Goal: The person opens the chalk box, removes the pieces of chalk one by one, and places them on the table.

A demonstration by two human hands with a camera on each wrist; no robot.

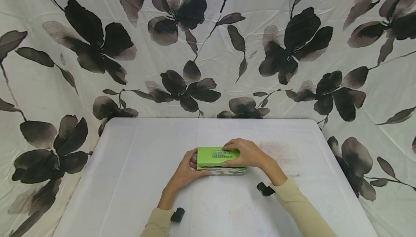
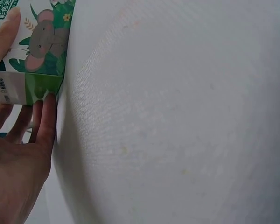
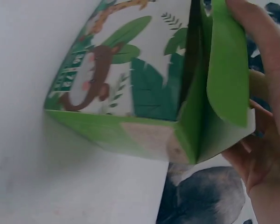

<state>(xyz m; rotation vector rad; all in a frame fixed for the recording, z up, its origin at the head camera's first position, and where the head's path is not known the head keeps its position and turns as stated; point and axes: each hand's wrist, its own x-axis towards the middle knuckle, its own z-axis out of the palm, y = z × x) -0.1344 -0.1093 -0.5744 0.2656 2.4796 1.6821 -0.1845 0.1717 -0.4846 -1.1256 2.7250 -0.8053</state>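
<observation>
A green-lidded cardboard box [image 1: 208, 160] sits on the white table, its printed front facing me. An elephant and leaves decorate that front [image 2: 44, 44] in the left wrist view. My left hand [image 1: 185, 171] holds the box's left end, thumb on the front and fingers around the end. With my right hand [image 1: 249, 154] I grip the lid near its right side, thumb at the front edge and fingers over the top. In the right wrist view the lid flap [image 3: 226, 70] stands partly raised, with a dark gap beneath it. What the box contains is hidden.
The white table [image 1: 130, 193] has faint reddish stains near its right side. Behind it hangs a floral cloth [image 1: 182, 85]. A small black device sits by each wrist, the left one [image 1: 177, 215] and the right one [image 1: 265, 189].
</observation>
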